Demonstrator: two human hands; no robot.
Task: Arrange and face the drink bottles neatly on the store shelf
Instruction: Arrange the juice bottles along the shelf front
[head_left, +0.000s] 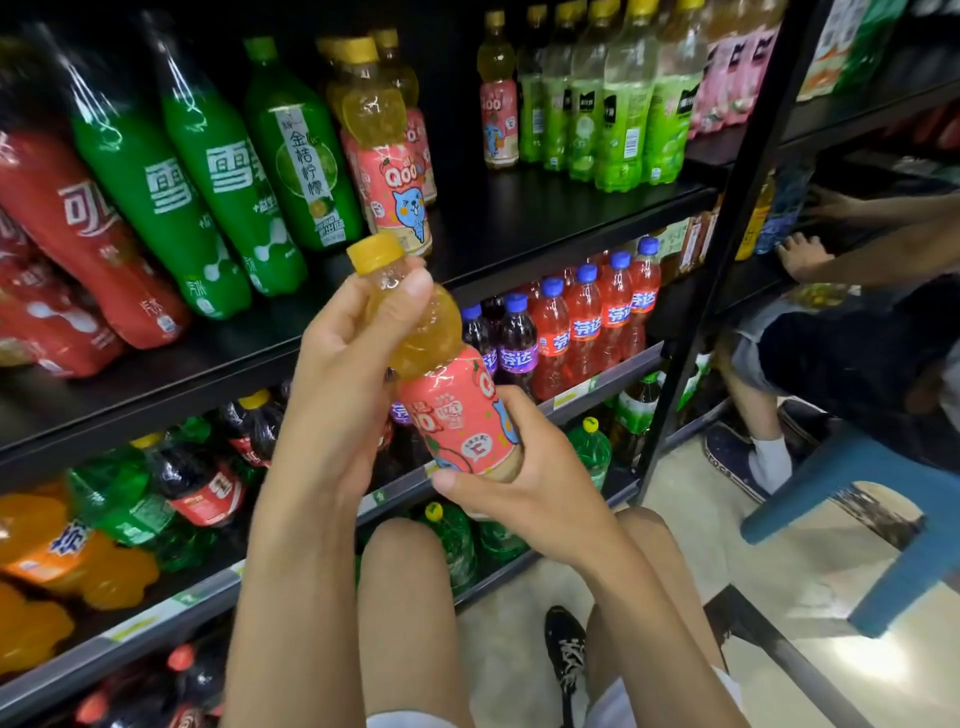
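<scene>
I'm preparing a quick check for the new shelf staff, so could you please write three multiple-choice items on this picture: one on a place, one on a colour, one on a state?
1. Where do the red bottles with blue caps stand?
A. On the top shelf
B. On the shelf below the green-labelled bottles
C. On the floor

2. What colour is the cap of the held bottle?
A. Yellow
B. Blue
C. Green

3. How is the held bottle being handled?
A. It lies on a shelf, untouched
B. One hand holds it by the cap only
C. Both hands hold it, tilted, in front of the shelves

Answers: 1 B, they stand one shelf below the green-labelled row. 2 A, the cap at the top is yellow. 3 C, the left hand has its grip near the neck and the right hand holds the base.
</scene>
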